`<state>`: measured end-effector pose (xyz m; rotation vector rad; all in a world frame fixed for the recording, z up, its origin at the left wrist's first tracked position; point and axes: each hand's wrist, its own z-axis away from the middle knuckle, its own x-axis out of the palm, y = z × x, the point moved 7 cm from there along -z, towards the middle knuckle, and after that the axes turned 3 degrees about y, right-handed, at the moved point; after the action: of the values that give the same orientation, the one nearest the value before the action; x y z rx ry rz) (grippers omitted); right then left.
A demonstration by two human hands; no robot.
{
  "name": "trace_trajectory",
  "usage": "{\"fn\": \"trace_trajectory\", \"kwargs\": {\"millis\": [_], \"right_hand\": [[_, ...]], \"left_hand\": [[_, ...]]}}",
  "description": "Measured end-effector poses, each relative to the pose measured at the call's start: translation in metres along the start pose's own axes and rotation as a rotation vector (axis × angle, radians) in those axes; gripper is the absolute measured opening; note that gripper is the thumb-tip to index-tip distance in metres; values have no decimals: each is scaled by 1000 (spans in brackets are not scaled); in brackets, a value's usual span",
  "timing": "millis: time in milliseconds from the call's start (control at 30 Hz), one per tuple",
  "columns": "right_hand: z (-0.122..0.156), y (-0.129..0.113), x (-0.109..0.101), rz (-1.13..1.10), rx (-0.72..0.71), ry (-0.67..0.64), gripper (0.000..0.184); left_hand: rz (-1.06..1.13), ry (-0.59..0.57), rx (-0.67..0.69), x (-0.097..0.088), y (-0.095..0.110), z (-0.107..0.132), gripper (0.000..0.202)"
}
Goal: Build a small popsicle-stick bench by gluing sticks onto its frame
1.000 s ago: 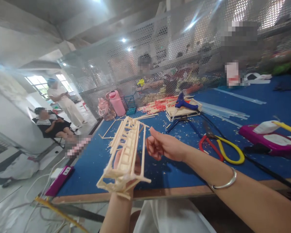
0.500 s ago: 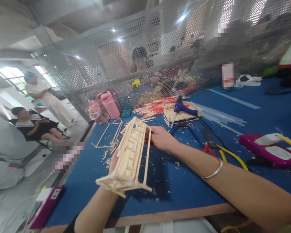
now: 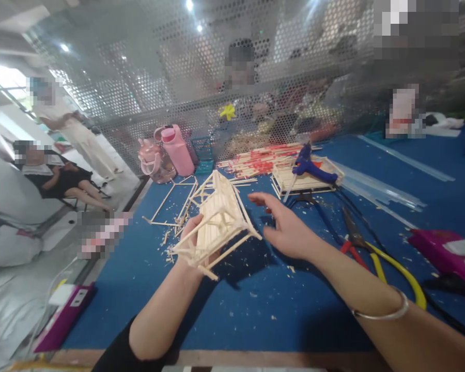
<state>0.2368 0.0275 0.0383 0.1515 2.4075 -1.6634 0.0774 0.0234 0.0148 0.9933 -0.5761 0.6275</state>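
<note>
My left hand (image 3: 196, 243) is closed round the near end of a pale wooden stick model (image 3: 217, 219), a long lattice frame held above the blue table (image 3: 256, 305). Its far end points away from me. My right hand (image 3: 284, 227) hovers just right of the model with its fingers spread and holds nothing. A silver bangle (image 3: 383, 312) sits on my right wrist.
A blue glue gun (image 3: 312, 168) rests on a second stick frame (image 3: 302, 181). Red and yellow handled pliers (image 3: 372, 250), loose sticks (image 3: 178, 209), a pink bottle (image 3: 176, 150) and a magenta case (image 3: 444, 248) lie about. A perforated screen (image 3: 139, 103) with people behind it backs the table.
My right hand has let go of the model's far end and drawn back to the right, open. My left hand has lowered and tilted the model toward the table.
</note>
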Motion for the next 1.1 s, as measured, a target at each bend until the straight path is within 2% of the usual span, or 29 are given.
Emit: {"fn": "trace_trajectory", "kwargs": {"millis": [67,133,200,267,433,500,600,667,700,800,867,1000,1033,1100], "right_hand": [[7,-4,15,-242,19,-181,59],[17,-7,32,-517,135,-353,48],[24,-7,43,-705,255,-419,36],[27,-5,50,-770,331,-398,35],[23,6,47,-667,397,-186,44],[22,10,43,-584,407,-147,46],[24,13,46,-341,427,-316,37],[22,14,42,-155,402,-354,20],[20,12,39,-111,370,-334,12],[15,2,37,-189,255,-301,24],[14,0,37,-234,218,-267,22],[13,0,12,-119,121,134,8],[15,-2,7,-94,91,209,6],[17,-5,4,-76,35,268,11]], "left_hand": [[33,-114,-59,-1,-3,-5,37],[51,-212,-55,0,-3,-8,34],[37,-251,-30,0,-5,-9,32],[22,-251,2,2,-5,-7,34],[8,-202,105,1,1,-7,40],[4,-162,136,-4,5,-9,40],[18,-89,162,-8,9,-10,37],[48,-29,176,-10,11,-7,34],[66,-1,187,-10,12,-4,32],[91,40,233,-8,12,3,28],[72,35,270,-7,12,6,27],[44,59,332,-11,14,7,26],[42,70,339,-12,14,7,24],[34,87,333,-14,14,7,19]]}}
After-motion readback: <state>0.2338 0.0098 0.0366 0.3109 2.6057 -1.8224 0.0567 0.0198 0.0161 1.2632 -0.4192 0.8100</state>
